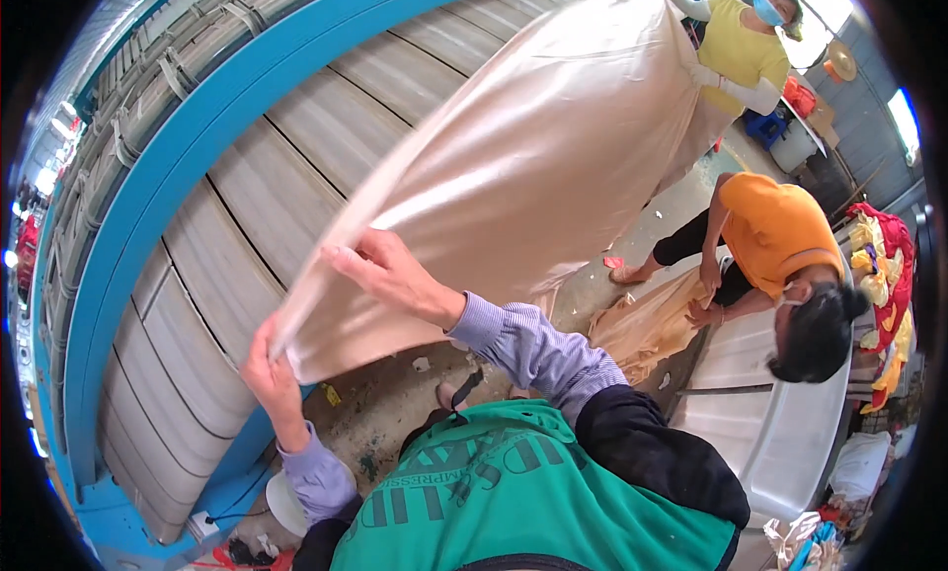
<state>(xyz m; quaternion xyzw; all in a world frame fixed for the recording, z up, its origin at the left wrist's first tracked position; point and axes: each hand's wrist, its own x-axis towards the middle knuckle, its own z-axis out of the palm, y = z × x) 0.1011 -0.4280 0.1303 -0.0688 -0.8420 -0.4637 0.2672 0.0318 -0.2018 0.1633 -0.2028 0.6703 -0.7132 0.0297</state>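
Workshop floor (355, 423), scattered with scraps, runs alongside a curved blue machine (91, 373) faced with pale panels (286, 176). Left grip (272, 378) is closed, pinching the near corner of a shiny beige cloth (513, 166) between thumb and fingers; right grip (400, 278), just ahead and to the right of it, lies at the same edge with fingers partly curled, and I cannot tell whether it pinches. From both, the cloth stretches forward and right, sagging in a broad sheet beside the panels, to a co-worker in yellow (741, 47) who has the far end. It looks light, soft and slippery, likely to slide through loose fingers, so a corner or the long edge seems the best hold. Right of the grip, a co-worker in orange (780, 220) bends over a second cloth (642, 324) beside a white tub (790, 443); farther right lie red and yellow bundles (892, 275). No writing shows on the beige cloth; behind the grip, the wearer's green top (612, 492) carries large dark block lettering.
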